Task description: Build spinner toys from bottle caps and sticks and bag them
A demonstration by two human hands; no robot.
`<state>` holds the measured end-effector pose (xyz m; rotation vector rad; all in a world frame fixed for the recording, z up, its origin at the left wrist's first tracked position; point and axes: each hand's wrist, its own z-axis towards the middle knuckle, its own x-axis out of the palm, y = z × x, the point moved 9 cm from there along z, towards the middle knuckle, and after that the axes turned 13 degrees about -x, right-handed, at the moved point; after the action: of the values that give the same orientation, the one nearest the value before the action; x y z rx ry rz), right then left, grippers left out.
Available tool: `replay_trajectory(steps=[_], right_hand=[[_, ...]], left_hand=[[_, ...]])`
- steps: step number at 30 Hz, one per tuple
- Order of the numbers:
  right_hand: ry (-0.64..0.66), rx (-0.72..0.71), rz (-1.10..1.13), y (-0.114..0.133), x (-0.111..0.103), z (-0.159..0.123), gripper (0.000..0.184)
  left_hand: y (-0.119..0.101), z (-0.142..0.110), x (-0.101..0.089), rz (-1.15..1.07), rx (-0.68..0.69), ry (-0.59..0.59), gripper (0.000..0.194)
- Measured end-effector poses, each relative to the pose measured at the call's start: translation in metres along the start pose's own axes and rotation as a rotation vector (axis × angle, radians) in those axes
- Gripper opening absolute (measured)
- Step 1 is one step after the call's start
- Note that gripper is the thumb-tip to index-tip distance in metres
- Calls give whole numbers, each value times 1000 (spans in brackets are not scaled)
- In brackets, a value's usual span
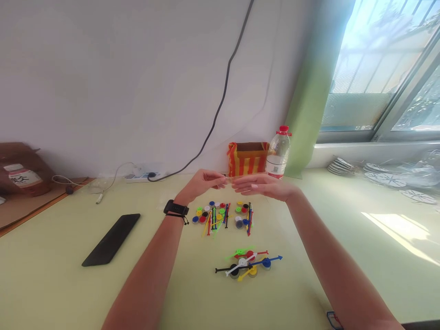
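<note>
My left hand (206,183), with a black watch (176,208) on its wrist, is raised over the table with thumb and fingertips pinched together. Whatever it pinches is too small or clear to make out. Close to its fingertips is my right hand (263,186), its fingers stretched out toward the left. Below the hands lie two groups of coloured round pieces (202,219) and loose arrow-shaped pointers (250,220). Nearer to me, several assembled spinners (242,262) in green, red, white, black, blue and yellow rest in a cluster, arrows on round bases.
Behind the hands stand a red-and-yellow striped bag (240,160) and a clear bottle (277,153) with a red cap. A black flat object (112,239) lies at left. Patterned discs (385,178) sit at right near the window. A black cable (223,91) hangs along the wall.
</note>
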<state>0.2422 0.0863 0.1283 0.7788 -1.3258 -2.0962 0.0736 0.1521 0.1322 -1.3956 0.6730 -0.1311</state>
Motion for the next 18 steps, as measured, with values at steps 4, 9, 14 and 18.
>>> replay_trajectory(steps=[4, 9, 14, 18], right_hand=[[197, 18, 52, 1, 19, -4, 79], [260, -4, 67, 3, 25, -5, 90], [280, 24, 25, -2, 25, -5, 89], [279, 5, 50, -3, 27, -2, 92]], left_hand=[[-6, -4, 7, 35, -3, 67, 39], [-12, -10, -1, 53, -8, 38, 38], [-16, -12, 0, 94, -4, 40, 36], [-17, -13, 3, 109, 5, 59, 37]])
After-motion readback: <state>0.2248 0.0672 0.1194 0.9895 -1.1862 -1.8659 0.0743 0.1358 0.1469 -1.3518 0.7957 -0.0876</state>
